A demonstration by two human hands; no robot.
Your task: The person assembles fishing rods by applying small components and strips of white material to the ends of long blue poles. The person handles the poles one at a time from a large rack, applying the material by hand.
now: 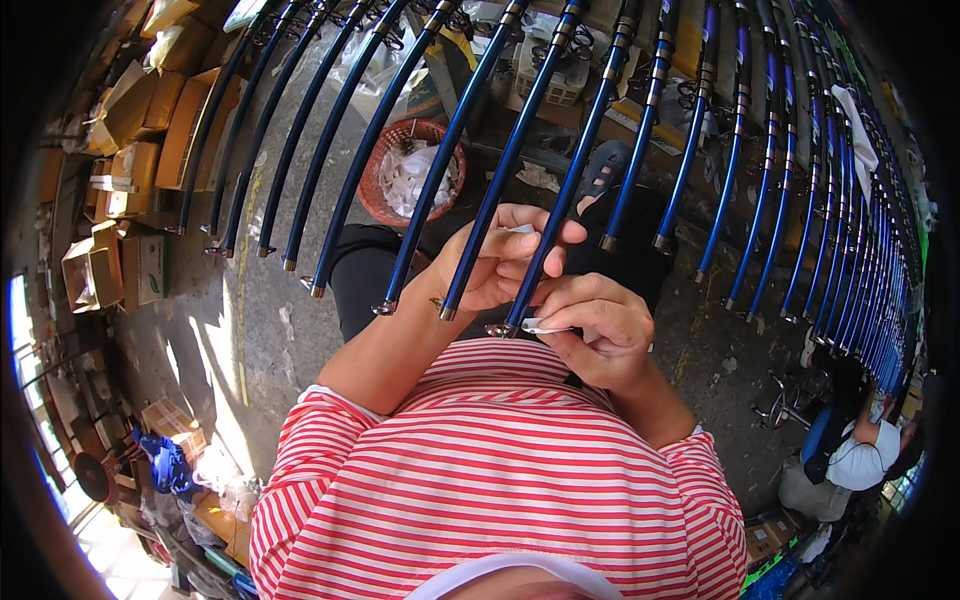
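A row of glossy blue fishing rods (521, 140) hangs in front of me, their butt ends toward my body. My left hand (507, 246) is closed among the rods, fingers curled beside and partly behind one of them. A small white scrap (522, 229) shows between its thumb and fingers. Just right of that rod's end, my right hand (606, 322) pinches a thin white strip (545, 327) between thumb and fingers. The strip lies close by the rod's metal end cap (502, 330); whether it touches is unclear.
A red plastic basket (368, 178) with white scraps stands on the floor beyond my left arm. Cardboard boxes (135, 180) are stacked at far left. More rods curve away on the right. Another person (865, 455) sits at lower right, near a metal stand (783, 403).
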